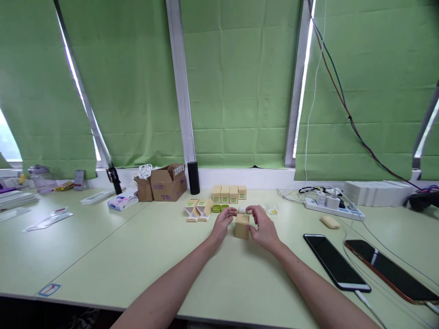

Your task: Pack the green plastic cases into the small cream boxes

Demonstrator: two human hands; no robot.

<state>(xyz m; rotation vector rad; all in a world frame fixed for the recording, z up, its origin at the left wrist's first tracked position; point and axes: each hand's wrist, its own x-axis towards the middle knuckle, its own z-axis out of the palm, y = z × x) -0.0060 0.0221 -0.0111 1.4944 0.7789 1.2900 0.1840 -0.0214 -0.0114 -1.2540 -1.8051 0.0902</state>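
Observation:
A small brown cardboard box (242, 227) stands upright on the table between my two hands. My right hand (263, 227) touches its right side with the thumb, the other fingers curved above and behind it. My left hand (222, 224) is at the box's upper left, fingers apart and reaching past it. Just behind the box is a small white round item (242, 210), partly hidden. Green small boxes (220, 208) lie beyond my left hand. Two opened cartons (199, 210) sit to their left, and several closed small boxes (229, 194) stand in a row behind.
Clear plastic pieces (272, 209) lie right of my right hand. Further right are a power strip (334, 209) with cables, a beige oval case (329, 222) and two phones (338, 262). A black cylinder (193, 178) and a large cardboard box (168, 183) stand at the back left.

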